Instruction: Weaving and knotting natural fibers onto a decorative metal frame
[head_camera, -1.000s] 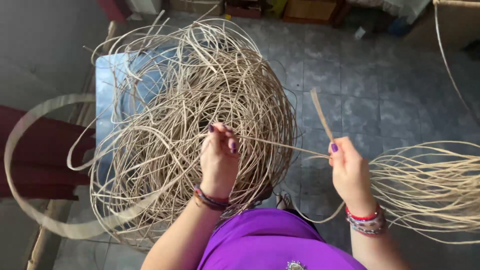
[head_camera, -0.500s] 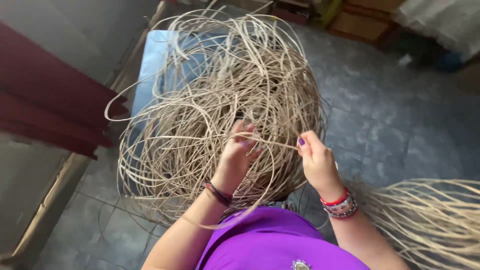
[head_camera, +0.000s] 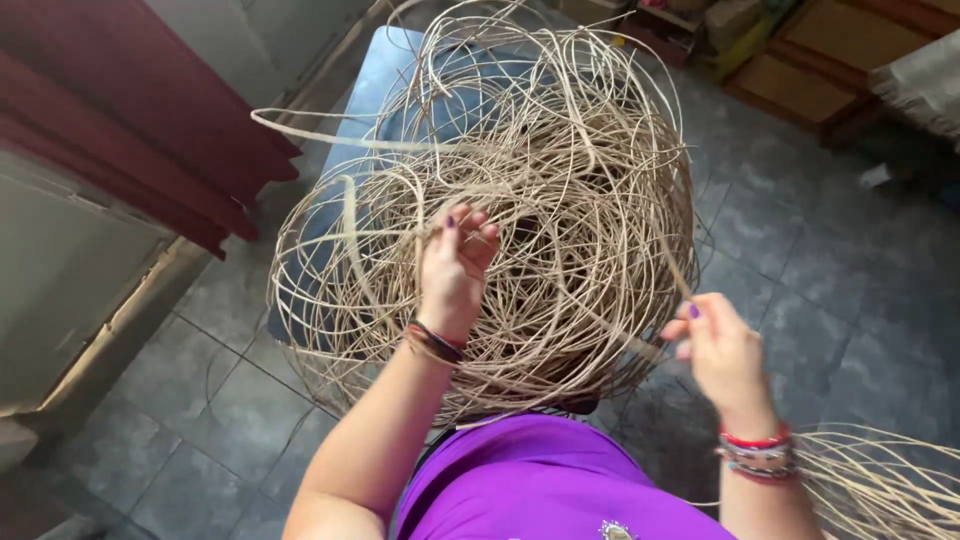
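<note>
A big tangled coil of pale cane strands (head_camera: 560, 190) fills the middle of the view, resting on a blue surface (head_camera: 400, 70). My left hand (head_camera: 455, 265) reaches into the coil near its centre, fingers bent among the strands. My right hand (head_camera: 720, 350) is at the coil's lower right edge, pinching one cane strand (head_camera: 678, 270) that rises from the fingers back into the tangle. Both wrists wear bracelets, and my purple top fills the bottom of the view.
A bundle of loose straight cane strands (head_camera: 880, 480) lies at the lower right on the grey tiled floor (head_camera: 800, 230). A dark red curtain (head_camera: 130, 110) hangs at the left. Wooden crates (head_camera: 810, 70) stand at the back right.
The view has swung left and closer. My right hand has drawn away to the right and down from my left hand, pulling the strand out. My left hand stays in the coil.
</note>
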